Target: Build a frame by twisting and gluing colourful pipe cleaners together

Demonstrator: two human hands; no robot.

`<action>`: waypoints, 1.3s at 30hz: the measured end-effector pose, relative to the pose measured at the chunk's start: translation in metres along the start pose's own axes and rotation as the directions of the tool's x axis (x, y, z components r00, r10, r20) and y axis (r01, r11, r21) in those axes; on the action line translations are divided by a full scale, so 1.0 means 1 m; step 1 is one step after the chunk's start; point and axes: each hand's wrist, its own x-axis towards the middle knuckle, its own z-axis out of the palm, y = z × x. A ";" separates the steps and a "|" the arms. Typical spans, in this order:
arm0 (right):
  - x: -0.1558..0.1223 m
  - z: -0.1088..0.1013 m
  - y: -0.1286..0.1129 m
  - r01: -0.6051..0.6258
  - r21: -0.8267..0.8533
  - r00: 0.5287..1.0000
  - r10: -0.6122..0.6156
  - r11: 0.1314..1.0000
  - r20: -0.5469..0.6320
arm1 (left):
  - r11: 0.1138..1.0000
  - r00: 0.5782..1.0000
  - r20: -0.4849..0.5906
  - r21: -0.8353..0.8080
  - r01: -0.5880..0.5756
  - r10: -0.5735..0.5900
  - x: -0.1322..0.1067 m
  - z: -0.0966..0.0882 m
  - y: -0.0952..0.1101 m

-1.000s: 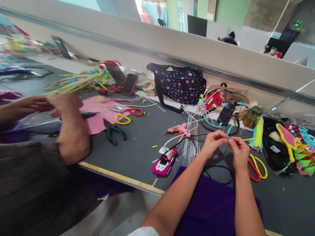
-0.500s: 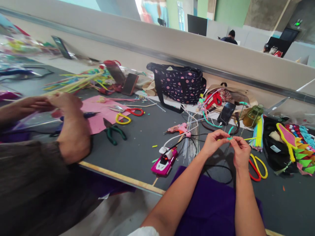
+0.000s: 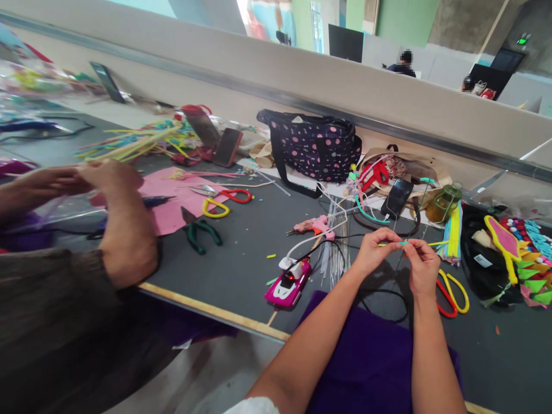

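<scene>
My left hand [image 3: 376, 251] and my right hand [image 3: 421, 265] meet above the grey table [image 3: 241, 259], both pinched on a thin teal and yellow pipe cleaner [image 3: 403, 243] held level between the fingertips. Its yellow end pokes out to the right. Below my wrists lie a black cable [image 3: 383, 296] and purple cloth [image 3: 366, 356]. A pair of red and yellow scissors [image 3: 451, 293] lies just right of my right hand.
A pink glue gun [image 3: 317, 225], a pink car-shaped object [image 3: 288, 286], clear sticks [image 3: 336, 241], a phone [image 3: 397, 198], a dotted bag [image 3: 314, 146], green pliers [image 3: 199, 230] and coloured felt shapes [image 3: 528, 259] crowd the table. Another person's hands [image 3: 86, 178] work at the left over pink paper [image 3: 181, 198].
The pipe cleaner's teal end, which stuck upward, now lies level between my fingertips. My hands have barely shifted. The other person's hands moved slightly.
</scene>
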 end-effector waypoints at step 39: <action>0.000 0.000 -0.003 -0.031 0.010 0.999 0.031 0.999 -0.020 | 0.887 0.934 0.102 -0.294 0.356 -0.341 -0.002 0.001 0.011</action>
